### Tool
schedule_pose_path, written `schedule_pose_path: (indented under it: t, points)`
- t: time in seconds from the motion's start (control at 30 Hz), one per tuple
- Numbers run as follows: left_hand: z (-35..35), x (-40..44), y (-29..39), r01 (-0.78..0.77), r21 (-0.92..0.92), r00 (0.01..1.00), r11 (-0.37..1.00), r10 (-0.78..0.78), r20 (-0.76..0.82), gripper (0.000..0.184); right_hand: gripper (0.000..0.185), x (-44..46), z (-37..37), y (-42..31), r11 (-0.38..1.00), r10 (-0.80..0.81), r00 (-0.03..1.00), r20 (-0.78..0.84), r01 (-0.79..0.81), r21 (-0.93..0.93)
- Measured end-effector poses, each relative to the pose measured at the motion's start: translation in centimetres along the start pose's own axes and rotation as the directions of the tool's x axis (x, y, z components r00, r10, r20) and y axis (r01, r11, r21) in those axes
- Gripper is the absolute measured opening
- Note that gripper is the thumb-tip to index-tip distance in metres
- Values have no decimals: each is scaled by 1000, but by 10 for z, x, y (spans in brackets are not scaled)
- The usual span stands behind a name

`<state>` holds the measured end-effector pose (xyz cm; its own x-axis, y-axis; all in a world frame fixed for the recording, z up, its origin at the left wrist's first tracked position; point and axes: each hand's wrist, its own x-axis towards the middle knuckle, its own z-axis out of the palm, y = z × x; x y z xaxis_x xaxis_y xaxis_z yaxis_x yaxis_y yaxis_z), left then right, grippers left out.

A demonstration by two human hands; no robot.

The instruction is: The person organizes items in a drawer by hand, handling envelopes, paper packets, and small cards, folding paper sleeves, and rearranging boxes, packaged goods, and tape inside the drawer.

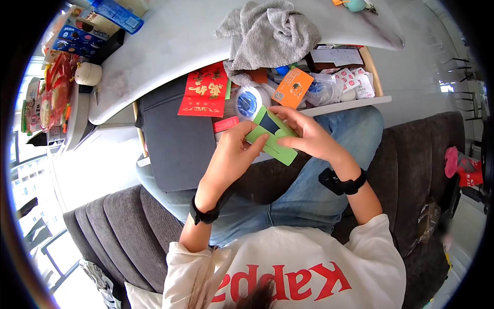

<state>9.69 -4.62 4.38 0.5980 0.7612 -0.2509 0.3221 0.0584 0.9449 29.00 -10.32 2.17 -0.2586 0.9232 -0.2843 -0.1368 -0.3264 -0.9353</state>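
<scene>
Over the front of a pulled-out drawer (pixel 355 105), both hands hold a light green paper sleeve (pixel 283 153). A dark blue piece, perhaps a card, (pixel 269 124) shows in its opening. My left hand (pixel 231 149) grips the sleeve's left edge, thumb on its face. My right hand (pixel 309 136) has the other side, fingers around the upper right edge. Just beyond the hands, inside the drawer, are a red envelope with gold characters (pixel 206 92), an orange card (pixel 293 87) and a round blue-and-white item (pixel 248 104). A small red packet (pixel 226 124) lies beside my left hand.
A flat dark grey case (pixel 175 139) covers the drawer's left side. Above, a crumpled grey towel (pixel 272 33) hangs over the tabletop edge (pixel 180 41). White packets (pixel 355 82) fill the drawer's right corner. A dark sofa (pixel 411 170) surrounds my legs.
</scene>
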Motion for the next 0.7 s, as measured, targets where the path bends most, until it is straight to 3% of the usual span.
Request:
schedule_pose_path:
  t: [0.2,0.4,0.5,0.7]
  points:
    - [3,-1,0,-41,5,999,999,41,3,16,68,4,0,1,996,-35,999,27,33,86]
    - [2,-3,8,-63,34,998,997,63,6,15,70,4,0,-2,979,34,998,44,-42,198]
    - [-2,-2,7,-115,78,993,990,111,48,15,63,3,-1,-3,968,33,999,36,-41,249]
    - [-11,-3,18,-152,126,972,980,126,197,15,63,4,-12,-10,963,142,963,230,-188,194]
